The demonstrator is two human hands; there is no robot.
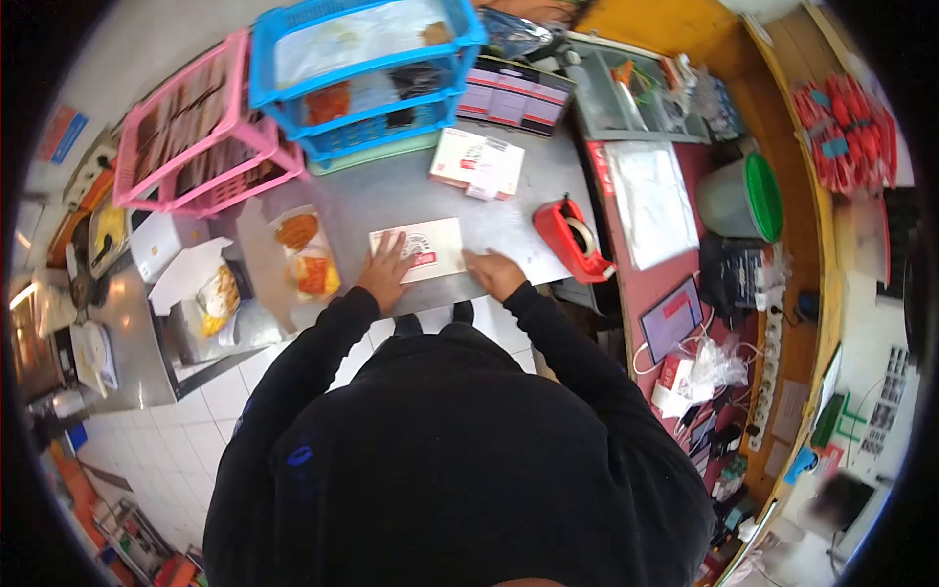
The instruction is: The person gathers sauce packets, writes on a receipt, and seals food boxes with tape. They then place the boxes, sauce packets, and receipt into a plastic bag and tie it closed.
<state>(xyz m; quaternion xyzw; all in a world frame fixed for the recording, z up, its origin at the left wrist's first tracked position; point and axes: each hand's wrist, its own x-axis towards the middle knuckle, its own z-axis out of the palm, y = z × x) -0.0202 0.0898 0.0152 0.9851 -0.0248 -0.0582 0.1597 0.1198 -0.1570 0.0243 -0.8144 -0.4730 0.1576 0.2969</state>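
A closed white takeaway food box [442, 238] with dark and red print lies on the steel counter before me. My left hand [387, 272] rests flat over its left end, fingers spread. At the box's right edge is my right hand [497, 275], its fingers curled together against the corner. A red tape dispenser [565, 245] holding a roll of tape stands to the right of that hand. Left of my left hand, an open food box [262, 256] holds food in orange and yellow tones. Another open box [186, 276] with food sits further left.
Behind the closed box lies another printed box [494, 161] with a label on it. A blue tiered rack [367, 122] and a pink basket [210, 147] stand at the back. White plastic bags [650, 205] lie on the red side table, near a green-lidded bin [740, 201].
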